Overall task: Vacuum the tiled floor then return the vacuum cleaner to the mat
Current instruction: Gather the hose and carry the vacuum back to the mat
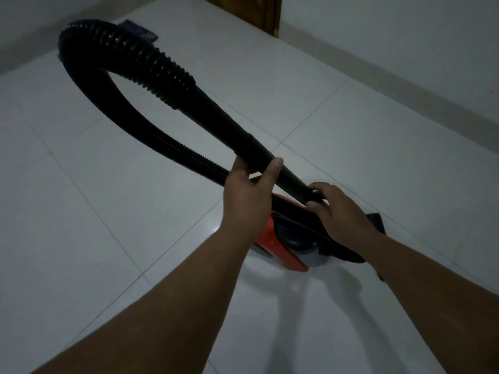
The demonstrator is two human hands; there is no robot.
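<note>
A red and grey vacuum cleaner (280, 248) sits on the white tiled floor (108, 211), partly hidden behind my arms. Its black ribbed hose (129, 49) loops up to the far left and joins a smooth black tube (226, 125). My left hand (248, 195) grips that tube from below, thumb over the top. My right hand (334, 209) holds the tube's lower end just above the cleaner's body. A dark nozzle part (375, 220) pokes out behind my right wrist. A dark mat (140, 31) lies at the far left wall, mostly hidden by the hose.
White walls (378, 36) run along the far side and right. A brown wooden door frame (259, 14) stands at the top centre. Open tiles stretch to the left and in front of me.
</note>
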